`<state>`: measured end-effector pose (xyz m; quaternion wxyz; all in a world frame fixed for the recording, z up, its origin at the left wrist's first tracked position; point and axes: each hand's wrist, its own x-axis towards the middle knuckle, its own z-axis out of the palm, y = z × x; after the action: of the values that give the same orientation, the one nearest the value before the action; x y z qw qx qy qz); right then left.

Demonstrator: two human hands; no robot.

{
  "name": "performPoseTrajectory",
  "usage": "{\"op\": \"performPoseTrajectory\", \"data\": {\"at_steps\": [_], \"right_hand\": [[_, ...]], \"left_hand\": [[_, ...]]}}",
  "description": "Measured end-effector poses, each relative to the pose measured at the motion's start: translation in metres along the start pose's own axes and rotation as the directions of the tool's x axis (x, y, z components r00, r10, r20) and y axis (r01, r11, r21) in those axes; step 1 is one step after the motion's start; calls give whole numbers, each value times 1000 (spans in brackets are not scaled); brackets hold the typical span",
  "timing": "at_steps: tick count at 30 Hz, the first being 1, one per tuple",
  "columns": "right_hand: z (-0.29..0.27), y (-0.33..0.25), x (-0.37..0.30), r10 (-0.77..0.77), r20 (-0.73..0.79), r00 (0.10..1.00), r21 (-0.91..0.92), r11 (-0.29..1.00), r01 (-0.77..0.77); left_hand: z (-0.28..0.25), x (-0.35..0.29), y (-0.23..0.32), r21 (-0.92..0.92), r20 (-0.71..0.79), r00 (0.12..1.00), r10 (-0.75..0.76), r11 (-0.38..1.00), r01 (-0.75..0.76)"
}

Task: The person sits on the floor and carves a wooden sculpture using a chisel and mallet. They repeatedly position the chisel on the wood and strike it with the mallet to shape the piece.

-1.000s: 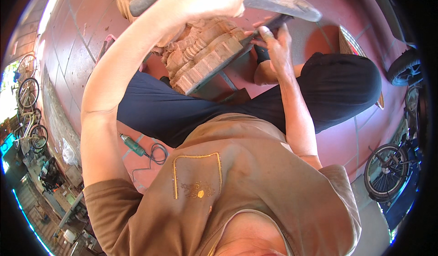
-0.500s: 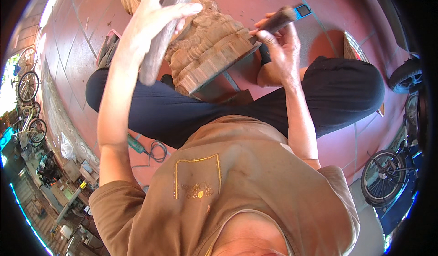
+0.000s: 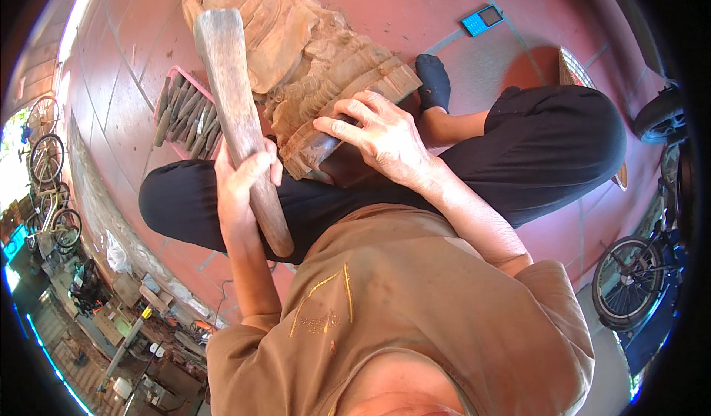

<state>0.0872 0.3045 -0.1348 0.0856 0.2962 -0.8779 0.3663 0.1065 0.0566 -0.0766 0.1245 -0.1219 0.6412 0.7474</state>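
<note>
A long pale wooden club (image 3: 226, 68) slants across the left of the view, with my left hand (image 3: 243, 175) closed round it toward its lower end. My right hand (image 3: 381, 134) bends over the near edge of a brown wood carving (image 3: 326, 82) with deep, wavy relief. Under its curled fingers shows a dark, rounded handle (image 3: 320, 149), apparently the chisel's, against the edge of the carving. The hand hides most of that tool, and its cutting end is not clear. The carving lies on the floor before my crossed legs.
To the left, a pink basket (image 3: 172, 71) holds several wood-handled tools (image 3: 191, 116). A blue keypad phone (image 3: 482, 20) rests on the red tiled floor (image 3: 415, 8). Bicycles (image 3: 46, 138) stand far left, and a wheel (image 3: 626, 283) is at the right.
My left hand has come down and nearer with the club. My right hand has swung left and down along the carving's near edge. The tool basket is now more visible.
</note>
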Motion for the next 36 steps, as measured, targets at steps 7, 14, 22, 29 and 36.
{"op": "performPoseTrajectory", "data": {"at_steps": [7, 14, 22, 29, 36], "right_hand": [[10, -1, -1, 10, -74, 997, 30, 1000, -8], [8, 1, -1, 59, -114, 992, -38, 997, -63], [12, 5, -4, 66, -85, 994, -29, 997, -68], [9, 5, 0, 68, -119, 991, -25, 997, -71], [5, 7, 3, 74, -157, 985, 4, 997, -74]], "left_hand": [[12, -13, -18, -4, -71, 997, -34, 999, 34], [8, -12, -23, 3, -118, 989, -88, 996, 89], [10, -17, -23, 58, -120, 987, -108, 992, 115], [26, -29, -14, 150, -188, 982, -26, 987, 55], [36, -35, -3, 197, -268, 901, 341, 935, -295]]}}
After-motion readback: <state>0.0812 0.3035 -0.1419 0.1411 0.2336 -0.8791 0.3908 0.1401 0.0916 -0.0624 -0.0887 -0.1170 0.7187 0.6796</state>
